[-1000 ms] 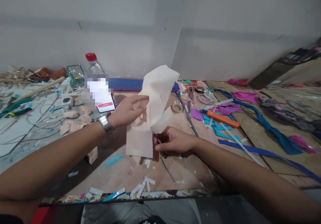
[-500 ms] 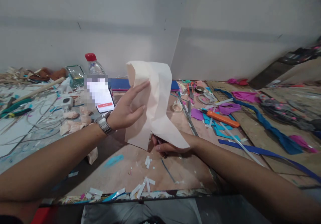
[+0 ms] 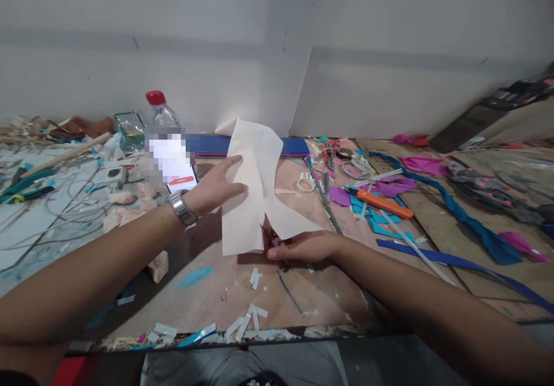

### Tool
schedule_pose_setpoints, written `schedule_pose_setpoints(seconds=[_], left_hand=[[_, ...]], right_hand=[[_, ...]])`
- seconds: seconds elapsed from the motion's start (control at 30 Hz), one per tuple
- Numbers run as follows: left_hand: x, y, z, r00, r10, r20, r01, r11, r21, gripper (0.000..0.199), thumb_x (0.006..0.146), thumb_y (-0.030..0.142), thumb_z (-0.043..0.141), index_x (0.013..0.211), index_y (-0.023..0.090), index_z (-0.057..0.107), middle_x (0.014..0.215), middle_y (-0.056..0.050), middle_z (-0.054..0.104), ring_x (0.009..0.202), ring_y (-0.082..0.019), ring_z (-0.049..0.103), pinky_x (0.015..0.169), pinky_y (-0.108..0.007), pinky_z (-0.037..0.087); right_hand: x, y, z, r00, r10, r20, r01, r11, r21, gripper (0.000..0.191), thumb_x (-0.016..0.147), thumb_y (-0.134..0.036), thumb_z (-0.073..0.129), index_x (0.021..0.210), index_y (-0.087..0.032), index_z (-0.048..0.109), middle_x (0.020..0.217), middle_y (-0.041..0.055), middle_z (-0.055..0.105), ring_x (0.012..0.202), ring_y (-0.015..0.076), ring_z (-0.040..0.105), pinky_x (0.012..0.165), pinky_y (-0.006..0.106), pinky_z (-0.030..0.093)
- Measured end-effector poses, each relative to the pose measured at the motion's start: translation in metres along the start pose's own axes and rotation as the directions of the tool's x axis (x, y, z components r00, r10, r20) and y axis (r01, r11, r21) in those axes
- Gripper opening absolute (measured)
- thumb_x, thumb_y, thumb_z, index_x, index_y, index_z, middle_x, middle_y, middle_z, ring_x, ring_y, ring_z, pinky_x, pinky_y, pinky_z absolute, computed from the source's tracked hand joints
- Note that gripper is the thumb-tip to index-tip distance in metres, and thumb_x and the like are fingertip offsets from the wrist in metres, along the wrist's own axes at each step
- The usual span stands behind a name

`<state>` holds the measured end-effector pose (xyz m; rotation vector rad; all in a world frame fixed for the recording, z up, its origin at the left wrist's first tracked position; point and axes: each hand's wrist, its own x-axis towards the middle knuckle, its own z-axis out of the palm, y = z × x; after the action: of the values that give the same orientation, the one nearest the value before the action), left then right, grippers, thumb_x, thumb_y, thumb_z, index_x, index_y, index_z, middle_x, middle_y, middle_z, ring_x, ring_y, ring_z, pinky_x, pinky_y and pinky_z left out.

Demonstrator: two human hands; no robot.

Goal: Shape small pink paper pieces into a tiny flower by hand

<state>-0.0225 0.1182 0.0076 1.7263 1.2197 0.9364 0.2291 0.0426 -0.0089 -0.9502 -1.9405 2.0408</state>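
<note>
A pale cream sheet of paper [image 3: 249, 167] stands raised above the table, with a cut running up from its lower edge. My left hand [image 3: 214, 190], wearing a metal watch on the wrist, holds the sheet at its left side; thumb and index finger show against the front, the other fingers are partly hidden. My right hand [image 3: 303, 248] is closed around a small pair of scissors [image 3: 273, 239]. The scissor blades point up and left into the cut. The sheet's right flap lies above the right hand.
Behind the left hand stand a phone [image 3: 173, 161] and a red-capped bottle [image 3: 162, 112]. Pliers [image 3: 30, 187] lie far left. On the right are an orange utility knife [image 3: 381, 202], a tape roll [image 3: 305, 184] and blue strips [image 3: 459, 207]. Paper scraps [image 3: 249, 322] litter the front edge.
The paper has dropped lower and its top has folded back. My left hand has shifted slightly left and down; the cut now gapes around the scissors. My right hand has barely moved.
</note>
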Motion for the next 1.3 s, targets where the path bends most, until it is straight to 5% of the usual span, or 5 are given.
schedule_pose_setpoints(seconds=[0.2, 0.37, 0.57, 0.8, 1.3], left_hand=[[0.004, -0.008, -0.003, 0.986, 0.156, -0.059, -0.160, 0.984, -0.078, 0.090, 0.078, 0.029, 0.081, 0.159, 0.029, 0.042, 0.152, -0.014, 0.057, 0.131, -0.036, 0.061, 0.109, -0.060, 0.053], [0.007, -0.002, -0.002, 0.971, 0.209, -0.119, -0.228, 0.957, -0.180, 0.093, 0.080, 0.025, 0.076, 0.161, 0.034, 0.031, 0.151, -0.010, 0.057, 0.132, -0.033, 0.063, 0.106, -0.054, 0.057], [0.003, 0.008, -0.001, 0.989, 0.123, -0.082, -0.138, 0.966, -0.220, 0.069, 0.082, 0.027, 0.074, 0.148, 0.027, 0.052, 0.136, -0.011, 0.069, 0.113, -0.030, 0.071, 0.097, -0.053, 0.062], [0.000, 0.009, 0.001, 0.991, 0.108, -0.076, -0.119, 0.982, -0.150, 0.083, 0.076, 0.031, 0.084, 0.152, 0.024, 0.051, 0.136, -0.013, 0.069, 0.115, -0.032, 0.071, 0.099, -0.057, 0.061], [0.001, 0.002, 0.001, 0.931, 0.346, -0.116, -0.349, 0.937, -0.006, 0.091, 0.078, 0.028, 0.084, 0.159, 0.032, 0.044, 0.168, -0.009, 0.040, 0.156, -0.037, 0.037, 0.127, -0.062, 0.035]], right_hand=[[0.001, 0.007, -0.001, 1.000, 0.003, -0.008, -0.001, 0.981, 0.195, 0.054, 0.078, -0.064, 0.083, 0.092, -0.020, 0.056, 0.069, -0.0022, 0.070, 0.049, 0.0086, 0.061, 0.045, 0.018, 0.046], [0.003, 0.012, -0.004, 0.999, -0.042, 0.005, 0.038, 0.942, 0.334, 0.052, 0.083, -0.062, 0.080, 0.091, -0.017, 0.057, 0.074, 0.0016, 0.074, 0.053, 0.0105, 0.069, 0.040, 0.015, 0.044], [0.006, 0.014, -0.005, 0.996, -0.084, -0.034, 0.090, 0.898, 0.430, 0.051, 0.085, -0.060, 0.080, 0.098, -0.019, 0.054, 0.081, 0.0018, 0.078, 0.051, 0.0126, 0.071, 0.035, 0.014, 0.040], [0.005, 0.016, -0.006, 0.996, -0.092, -0.002, 0.082, 0.885, 0.458, 0.052, 0.084, -0.060, 0.081, 0.099, -0.016, 0.058, 0.083, 0.0052, 0.080, 0.052, 0.0132, 0.072, 0.039, 0.016, 0.047], [0.005, 0.013, -0.003, 0.992, -0.081, 0.093, 0.020, 0.850, 0.526, 0.046, 0.084, -0.047, 0.086, 0.106, -0.016, 0.060, 0.094, 0.0066, 0.080, 0.068, 0.0155, 0.079, 0.047, 0.015, 0.052]])
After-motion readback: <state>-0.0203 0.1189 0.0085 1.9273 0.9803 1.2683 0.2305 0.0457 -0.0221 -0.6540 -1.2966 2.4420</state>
